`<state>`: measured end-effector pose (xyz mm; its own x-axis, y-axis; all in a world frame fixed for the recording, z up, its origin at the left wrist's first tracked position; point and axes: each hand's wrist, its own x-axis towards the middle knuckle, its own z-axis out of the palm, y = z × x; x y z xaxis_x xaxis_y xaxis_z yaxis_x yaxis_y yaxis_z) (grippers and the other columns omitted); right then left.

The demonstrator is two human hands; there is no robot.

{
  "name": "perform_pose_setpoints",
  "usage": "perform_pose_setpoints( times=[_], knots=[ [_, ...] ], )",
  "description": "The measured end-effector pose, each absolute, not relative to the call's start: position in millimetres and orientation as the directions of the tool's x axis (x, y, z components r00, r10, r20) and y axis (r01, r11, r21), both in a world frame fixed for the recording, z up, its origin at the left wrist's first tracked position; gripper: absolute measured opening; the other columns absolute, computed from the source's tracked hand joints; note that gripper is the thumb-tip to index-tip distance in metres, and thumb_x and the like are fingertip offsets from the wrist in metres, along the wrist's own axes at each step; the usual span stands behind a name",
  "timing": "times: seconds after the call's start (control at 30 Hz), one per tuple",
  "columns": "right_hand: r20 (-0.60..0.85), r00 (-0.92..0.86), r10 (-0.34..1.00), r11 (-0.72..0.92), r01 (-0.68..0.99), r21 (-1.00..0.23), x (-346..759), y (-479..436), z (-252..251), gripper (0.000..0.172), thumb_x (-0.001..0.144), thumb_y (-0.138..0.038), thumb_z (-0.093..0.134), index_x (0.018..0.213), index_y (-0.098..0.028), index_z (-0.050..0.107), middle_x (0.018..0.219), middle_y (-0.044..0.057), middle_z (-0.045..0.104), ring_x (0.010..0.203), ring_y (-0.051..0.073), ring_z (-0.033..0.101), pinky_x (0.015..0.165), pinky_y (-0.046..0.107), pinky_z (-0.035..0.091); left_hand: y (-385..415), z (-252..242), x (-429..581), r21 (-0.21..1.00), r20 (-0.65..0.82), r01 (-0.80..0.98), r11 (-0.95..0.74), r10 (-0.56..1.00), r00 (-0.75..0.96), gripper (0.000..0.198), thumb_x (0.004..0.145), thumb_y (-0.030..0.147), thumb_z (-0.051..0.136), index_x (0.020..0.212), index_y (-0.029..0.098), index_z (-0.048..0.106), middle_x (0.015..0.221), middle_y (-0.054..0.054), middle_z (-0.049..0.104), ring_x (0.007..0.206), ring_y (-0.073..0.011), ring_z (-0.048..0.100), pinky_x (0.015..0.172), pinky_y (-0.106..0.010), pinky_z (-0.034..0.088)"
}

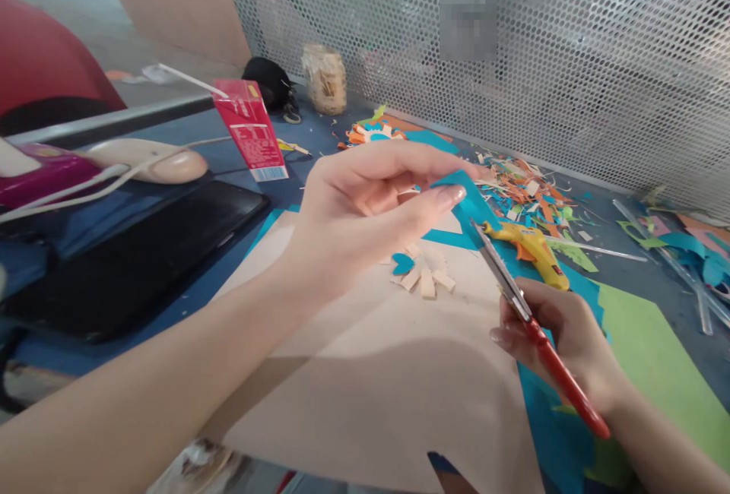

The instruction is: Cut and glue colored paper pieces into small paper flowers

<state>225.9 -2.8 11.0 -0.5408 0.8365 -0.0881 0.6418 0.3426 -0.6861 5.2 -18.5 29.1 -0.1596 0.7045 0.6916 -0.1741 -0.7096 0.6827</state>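
toward ten o'clock, a red cardboard drink carton with a white straw (251, 133) stands beyond the left forearm (171, 384); it could tip if that arm swung outward. near three o'clock, a narrow strip of bright blue paper (474, 201) might buckle or twist, since it is gripped at one end only. a slip of the steel scissors with red handles (537, 329) could nick the left hand (342, 228), because their tips point up close to its thumb. a yellow plastic glue gun (533, 247), just past the blades, might be knocked by a loose swing.

the left hand reaches in from eight o'clock, thumb and fingertips pinching the blue strip, wrist raised over a large cream paper sheet (388, 403). on it lie fanned cream paper strips (427, 283) beside a blue paper heart (402, 264). the right hand (573, 338) comes from between four and five o'clock, fingers curled around the scissors, blades aimed at eleven. i cannot tell whether the strip sits between the blades.
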Motion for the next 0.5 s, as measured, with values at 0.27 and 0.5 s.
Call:
perform_pose_setpoints(
  times=[0.27,0.5],
  knots=[
    [-0.085,-0.532,0.843,0.331,0.636,-0.698,225.0,-2.9,11.1,0.037,0.070,-0.048,0.061,0.060,-0.021,0.037,0.053,-0.005,0.036,0.048,0.009,0.033,0.043,0.023,0.025,-18.8,30.7,5.1,0.690,0.679,-0.205,-0.694,0.719,-0.147,0.025,0.074,0.001,0.061,0.082,0.023,0.071,0.083,0.008,0.070,0.070,-0.0054,0.063,0.058,-0.015,0.051],
    [-0.075,-0.525,0.848,0.343,0.651,-0.677,226.2,-3.4,10.9,0.038,0.071,-0.049,0.060,0.059,-0.021,0.037,0.052,-0.006,0.034,0.048,0.009,0.030,0.042,0.023,0.024,-18.2,31.3,4.7,0.698,0.672,-0.215,-0.684,0.728,-0.136,0.027,0.074,0.000,0.060,0.081,0.024,0.071,0.082,0.010,0.070,0.078,-0.0053,0.063,0.066,-0.015,0.052]
  ],
)
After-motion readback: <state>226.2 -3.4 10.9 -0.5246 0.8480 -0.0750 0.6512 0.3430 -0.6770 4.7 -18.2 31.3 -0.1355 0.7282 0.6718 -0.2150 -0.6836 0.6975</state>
